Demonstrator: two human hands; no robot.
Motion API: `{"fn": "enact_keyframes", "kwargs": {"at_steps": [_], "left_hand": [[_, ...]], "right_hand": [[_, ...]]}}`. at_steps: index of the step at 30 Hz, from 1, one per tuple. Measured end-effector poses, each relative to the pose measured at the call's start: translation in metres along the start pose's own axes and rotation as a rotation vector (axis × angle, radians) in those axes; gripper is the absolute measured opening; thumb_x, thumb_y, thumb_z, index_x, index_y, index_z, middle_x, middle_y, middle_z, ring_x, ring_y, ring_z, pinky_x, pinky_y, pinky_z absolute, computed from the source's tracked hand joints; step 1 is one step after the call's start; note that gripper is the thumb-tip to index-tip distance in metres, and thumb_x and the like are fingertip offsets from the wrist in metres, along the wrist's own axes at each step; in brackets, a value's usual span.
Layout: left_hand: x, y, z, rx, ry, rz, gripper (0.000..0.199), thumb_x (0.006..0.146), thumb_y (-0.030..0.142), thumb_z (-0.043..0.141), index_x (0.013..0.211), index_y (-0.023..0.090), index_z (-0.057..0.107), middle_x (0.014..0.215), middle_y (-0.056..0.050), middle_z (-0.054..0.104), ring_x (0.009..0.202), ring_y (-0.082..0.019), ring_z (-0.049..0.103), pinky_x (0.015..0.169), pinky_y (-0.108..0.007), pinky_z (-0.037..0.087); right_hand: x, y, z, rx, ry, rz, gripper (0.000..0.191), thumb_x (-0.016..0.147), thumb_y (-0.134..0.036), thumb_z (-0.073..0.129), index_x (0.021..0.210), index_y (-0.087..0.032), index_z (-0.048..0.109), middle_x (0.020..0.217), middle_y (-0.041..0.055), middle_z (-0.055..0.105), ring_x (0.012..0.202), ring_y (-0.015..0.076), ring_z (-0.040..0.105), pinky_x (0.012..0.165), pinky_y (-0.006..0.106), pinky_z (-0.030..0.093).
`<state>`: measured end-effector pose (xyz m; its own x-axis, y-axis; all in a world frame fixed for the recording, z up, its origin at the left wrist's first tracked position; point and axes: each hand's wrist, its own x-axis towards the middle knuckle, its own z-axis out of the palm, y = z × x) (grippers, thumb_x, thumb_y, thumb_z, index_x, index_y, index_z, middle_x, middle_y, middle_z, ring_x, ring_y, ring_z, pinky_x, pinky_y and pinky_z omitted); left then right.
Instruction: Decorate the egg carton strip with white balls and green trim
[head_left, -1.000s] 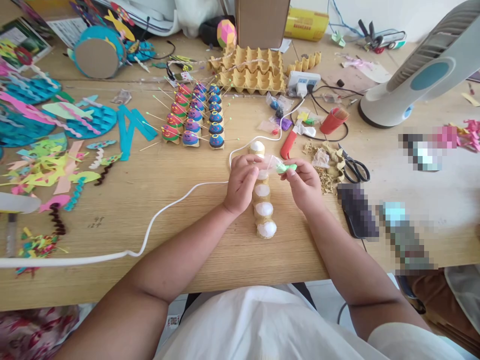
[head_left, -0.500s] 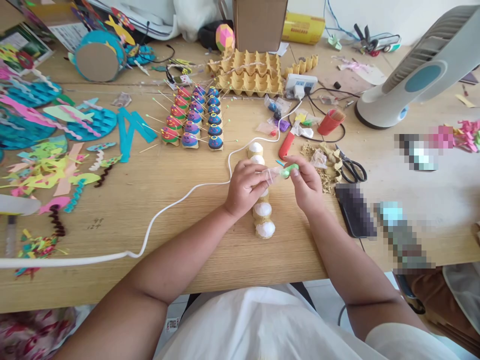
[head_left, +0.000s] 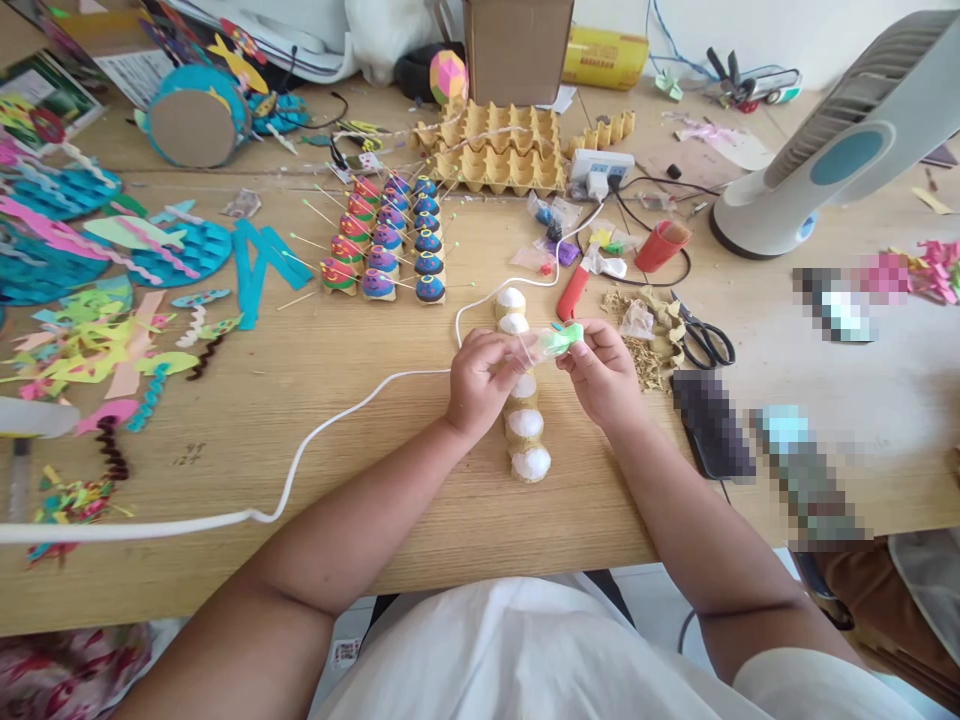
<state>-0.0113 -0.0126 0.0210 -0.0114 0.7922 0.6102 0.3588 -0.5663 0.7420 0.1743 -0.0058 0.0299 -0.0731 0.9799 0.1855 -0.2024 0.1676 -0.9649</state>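
My left hand (head_left: 484, 385) pinches the left end of a clear plastic wrapper (head_left: 529, 347). Bright green clay (head_left: 564, 339) shows at the wrapper's right end, and my right hand (head_left: 601, 375) is closed on it. Both hands are raised over a strip of egg carton cups with white tops (head_left: 524, 423), which runs away from me on the table and is partly hidden by my left hand. A red-handled cutter (head_left: 574, 292) lies just beyond my right hand.
Painted carton cups (head_left: 381, 258) with sticks stand beyond my hands. A white cable (head_left: 330, 415) crosses the table on the left. Black scissors (head_left: 705, 340), a dark phone (head_left: 711, 425) and a white fan (head_left: 802, 150) are on the right. Paper cutouts (head_left: 112, 340) lie far left.
My right hand has moved slightly left and down. The green clay now lies further inside the stretched wrapper between my hands.
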Motion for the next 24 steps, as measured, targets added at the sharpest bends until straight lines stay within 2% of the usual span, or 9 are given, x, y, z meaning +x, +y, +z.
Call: {"fn": "enact_keyframes", "kwargs": {"at_steps": [4,9,15,18,21,24], "left_hand": [[0.0005,-0.0003,-0.0026,0.003,0.041,0.026,0.032,0.101,0.050,0.065,0.089,0.025,0.081,0.088,-0.003,0.080,0.086,-0.019,0.068,0.083,-0.037,0.054],[0.0020,-0.0004,-0.0038,0.080,0.022,0.057,0.024,0.098,0.047,0.070,0.099,0.027,0.083,0.093,-0.004,0.080,0.091,-0.020,0.069,0.088,-0.038,0.055],[0.0032,-0.0041,-0.0002,0.033,-0.010,0.130,0.013,0.099,0.032,0.071,0.102,0.029,0.083,0.108,-0.004,0.083,0.100,-0.019,0.071,0.094,-0.039,0.056],[0.0032,-0.0026,0.0004,0.022,-0.046,0.103,0.016,0.099,0.037,0.071,0.103,0.029,0.083,0.105,-0.003,0.083,0.097,-0.019,0.073,0.092,-0.039,0.057],[0.0032,-0.0010,-0.0005,0.022,-0.023,0.046,0.023,0.098,0.046,0.070,0.102,0.028,0.084,0.100,-0.004,0.083,0.094,-0.020,0.073,0.089,-0.038,0.058],[0.0029,-0.0006,-0.0018,0.029,-0.012,0.030,0.028,0.098,0.052,0.068,0.097,0.028,0.084,0.095,-0.004,0.083,0.090,-0.020,0.071,0.086,-0.038,0.058]], "right_hand": [[-0.0003,-0.0018,-0.0003,0.074,0.021,0.026,0.033,0.082,-0.054,0.084,0.101,-0.030,0.070,0.085,-0.0023,0.066,0.073,0.0127,0.059,0.071,0.029,0.056],[0.0004,-0.0076,0.0002,0.108,-0.038,0.125,0.045,0.077,-0.044,0.086,0.117,-0.034,0.070,0.100,0.0002,0.069,0.080,0.0151,0.060,0.073,0.032,0.058],[0.0004,-0.0017,-0.0029,0.020,-0.021,0.082,0.020,0.077,-0.024,0.080,0.096,-0.028,0.074,0.089,-0.0021,0.068,0.076,0.0121,0.057,0.074,0.028,0.052],[0.0012,-0.0004,-0.0071,-0.040,-0.029,0.061,0.019,0.078,-0.028,0.080,0.097,-0.028,0.075,0.087,-0.0018,0.069,0.075,0.0132,0.057,0.071,0.029,0.051],[0.0025,-0.0031,-0.0087,-0.032,-0.053,0.079,0.026,0.077,-0.039,0.084,0.099,-0.028,0.075,0.094,-0.0002,0.074,0.075,0.0139,0.059,0.069,0.029,0.052],[0.0029,-0.0068,-0.0062,0.015,-0.043,0.116,0.034,0.073,-0.052,0.088,0.089,-0.026,0.073,0.091,0.0001,0.075,0.071,0.0130,0.059,0.065,0.028,0.051]]}}
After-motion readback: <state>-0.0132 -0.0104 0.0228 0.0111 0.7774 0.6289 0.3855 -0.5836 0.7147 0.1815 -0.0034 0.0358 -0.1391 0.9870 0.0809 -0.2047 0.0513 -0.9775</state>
